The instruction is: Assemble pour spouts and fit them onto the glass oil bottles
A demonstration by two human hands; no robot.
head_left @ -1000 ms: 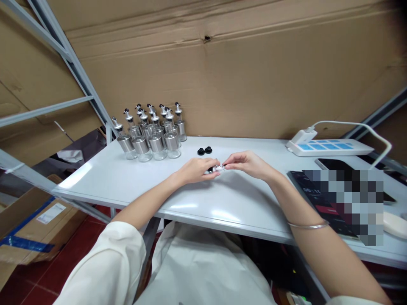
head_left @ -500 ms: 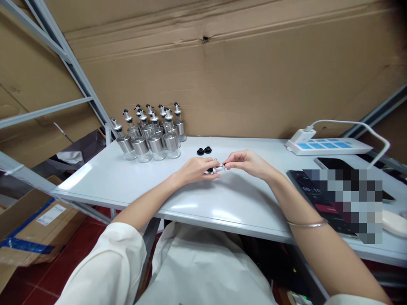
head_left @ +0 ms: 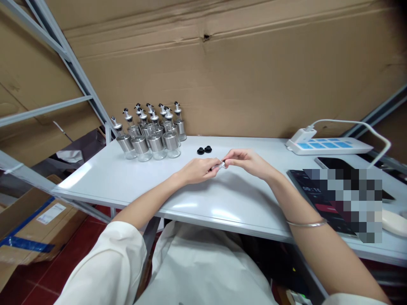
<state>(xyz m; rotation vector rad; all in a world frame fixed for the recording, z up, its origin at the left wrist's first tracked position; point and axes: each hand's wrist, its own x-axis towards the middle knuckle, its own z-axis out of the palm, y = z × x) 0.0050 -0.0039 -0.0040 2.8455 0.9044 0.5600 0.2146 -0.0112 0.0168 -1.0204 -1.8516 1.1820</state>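
Over the middle of the table, my left hand (head_left: 200, 169) is closed around a silver pourer spout (head_left: 221, 164), and most of it is hidden by the fingers. My right hand (head_left: 243, 162) pinches with thumb and fingertips at the spout's tip, where a small dark piece shows. Just beyond the hands, two black stoppers (head_left: 204, 150) lie side by side on the white table (head_left: 254, 203). To the left stand several glass oil bottles (head_left: 156, 144) with steel sleeves, each upright and topped with a silver and black pourer.
On the right lies a white power strip (head_left: 332, 146) with a charger (head_left: 304, 134) and cable plugged in. Phones (head_left: 305, 186) rest nearer me, partly blurred out. A cardboard wall (head_left: 238, 76) rises behind the table. Metal rack bars (head_left: 76, 67) and an open box (head_left: 47, 220) are at left.
My left fingers have closed further over the pourer spout, covering its black part. My right fingers remain at its tip, slightly closer to the left hand.
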